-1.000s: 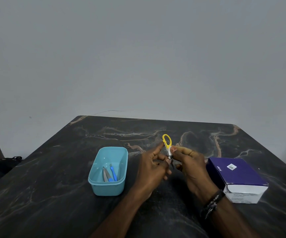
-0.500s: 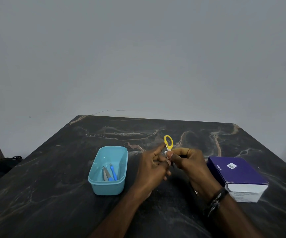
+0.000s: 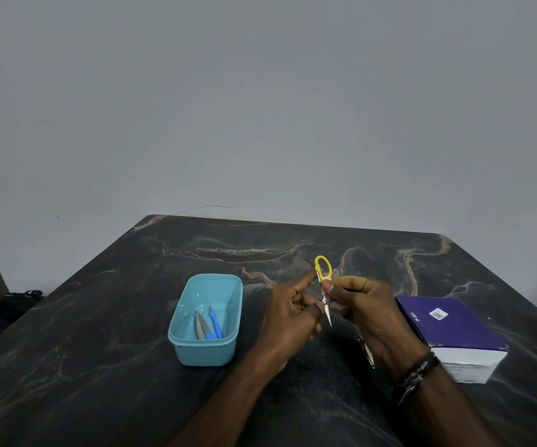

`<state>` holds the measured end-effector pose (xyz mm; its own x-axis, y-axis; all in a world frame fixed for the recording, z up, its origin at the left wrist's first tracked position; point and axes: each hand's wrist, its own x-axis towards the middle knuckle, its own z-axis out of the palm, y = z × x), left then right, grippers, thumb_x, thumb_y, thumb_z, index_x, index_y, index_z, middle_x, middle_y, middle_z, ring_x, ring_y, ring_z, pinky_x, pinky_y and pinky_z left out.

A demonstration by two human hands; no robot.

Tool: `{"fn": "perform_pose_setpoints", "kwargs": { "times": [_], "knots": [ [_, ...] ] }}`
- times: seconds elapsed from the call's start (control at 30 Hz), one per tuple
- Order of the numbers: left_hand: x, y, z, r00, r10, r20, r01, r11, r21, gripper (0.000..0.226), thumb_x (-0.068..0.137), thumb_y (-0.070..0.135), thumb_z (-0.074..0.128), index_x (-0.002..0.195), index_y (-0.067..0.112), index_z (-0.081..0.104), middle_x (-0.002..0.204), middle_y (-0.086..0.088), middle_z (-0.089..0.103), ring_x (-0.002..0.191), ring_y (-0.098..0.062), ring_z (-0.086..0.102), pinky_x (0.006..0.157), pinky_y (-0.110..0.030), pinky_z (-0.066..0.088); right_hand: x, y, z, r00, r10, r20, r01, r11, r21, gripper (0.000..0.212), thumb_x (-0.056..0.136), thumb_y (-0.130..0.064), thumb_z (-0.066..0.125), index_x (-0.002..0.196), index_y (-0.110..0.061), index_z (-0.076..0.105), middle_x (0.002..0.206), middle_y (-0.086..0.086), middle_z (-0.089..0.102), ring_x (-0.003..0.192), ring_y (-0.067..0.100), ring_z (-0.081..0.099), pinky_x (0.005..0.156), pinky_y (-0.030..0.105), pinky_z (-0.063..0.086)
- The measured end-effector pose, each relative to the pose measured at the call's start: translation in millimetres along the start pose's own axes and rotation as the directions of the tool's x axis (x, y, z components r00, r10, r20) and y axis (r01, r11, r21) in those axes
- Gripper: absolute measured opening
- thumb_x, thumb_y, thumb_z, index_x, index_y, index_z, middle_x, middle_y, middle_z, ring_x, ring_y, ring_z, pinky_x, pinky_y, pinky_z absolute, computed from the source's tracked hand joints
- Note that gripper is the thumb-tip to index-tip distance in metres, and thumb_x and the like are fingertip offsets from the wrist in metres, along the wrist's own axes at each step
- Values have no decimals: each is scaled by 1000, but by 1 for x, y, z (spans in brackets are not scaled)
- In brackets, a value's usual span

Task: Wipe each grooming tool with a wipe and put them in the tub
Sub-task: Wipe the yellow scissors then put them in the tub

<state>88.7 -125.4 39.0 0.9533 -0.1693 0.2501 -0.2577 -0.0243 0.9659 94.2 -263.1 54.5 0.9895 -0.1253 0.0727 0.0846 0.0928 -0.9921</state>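
- Scissors (image 3: 323, 287): held above bench (image 3: 106, 333), long axis 12–6, yellow loop up.
- L hand (image 3: 288, 312) and R hand (image 3: 362, 306) both pinch scissors.
- Tub (image 3: 207, 317) at 9 o'clock; L hand nearer.

Single head-worn wide-angle view, looking forward-down over table (image 3: 99, 366) toward wall (image 3: 260, 108).

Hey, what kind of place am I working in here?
Probably a plain room at home: a dark marble-look table against a bare grey wall, with only a blue tub and a purple box.
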Motion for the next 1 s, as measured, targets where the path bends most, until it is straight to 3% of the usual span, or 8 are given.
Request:
{"fn": "perform_pose_setpoints", "kwargs": {
  "times": [0.23, 0.4, 0.5, 0.57, 0.73, 0.9, 1.0],
  "knots": [
    [2, -2, 0, 1000, -2, -10, 2, 1000, -10, 60, 85, -4, 57, 138, 24, 50, 60, -6, 58, 52, -18, 54, 45, -24, 43, 0, 3, 3, 999, 31, 24, -30, 999, -45, 18, 73, -18, 78, 79, -1, 75, 71, 16, 64, 66, 23, 39, 52, 25, 32],
    [0, -1, 1, 999, -13, 36, 12, 1000, 21, 61, 83, -4, 57, 132, 32, 53, 66, -13, 62, 53, -19, 54, 45, -24, 43, 0, -3, -2, 1000, 7, -25, -3, 990, 139, 14, 81, -8, 70, 88, 4, 71, 64, 10, 66, 43, 10, 55, 39, 17, 41],
    [-3, -1, 4, 997, -9, 73, 6, 999, 41, 63, 83, -4, 57, 127, 41, 54, 66, -9, 63, 50, -12, 55, 44, -20, 43, 1, -5, -5, 999, 3, -47, 5, 986, 169, 8, 84, -7, 67, 86, -1, 71, 62, 2, 71, 46, 5, 62, 37, 16, 43],
    [-3, -2, 4, 998, -17, 62, 14, 999, 46, 63, 83, -4, 57, 129, 39, 54, 66, -7, 64, 50, -11, 56, 44, -20, 43, 2, -4, -5, 999, 27, -33, -22, 991, 133, 9, 79, -10, 71, 83, -2, 72, 63, 4, 70, 48, 10, 61, 38, 17, 43],
    [0, 1, -1, 1000, -19, 23, 19, 1000, 15, 67, 79, -7, 54, 125, 41, 53, 65, -9, 60, 49, -12, 53, 44, -22, 41, 2, 3, -1, 996, 79, 40, -79, 997, 0, 36, 54, -31, 82, 75, -3, 75, 71, 18, 62, 63, 21, 43, 54, 26, 34],
    [-2, 3, -2, 996, -11, 83, 7, 999, 45, 65, 81, -6, 56, 116, 49, 56, 61, -2, 61, 47, -6, 51, 44, -16, 40, 3, -2, -3, 997, 68, -35, -64, 991, 121, 18, 73, -15, 75, 80, 1, 72, 65, 12, 65, 48, 15, 53, 43, 21, 41],
    [-5, 6, 0, 992, -24, 125, 14, 997, 82, 64, 82, -7, 55, 130, 35, 53, 64, -1, 63, 48, -4, 53, 44, -13, 40, 3, -1, -7, 996, 57, -65, -50, 993, 110, 19, 76, -20, 75, 85, -3, 75, 80, 14, 72, 66, 22, 53, 49, 24, 42]
  ]
}}
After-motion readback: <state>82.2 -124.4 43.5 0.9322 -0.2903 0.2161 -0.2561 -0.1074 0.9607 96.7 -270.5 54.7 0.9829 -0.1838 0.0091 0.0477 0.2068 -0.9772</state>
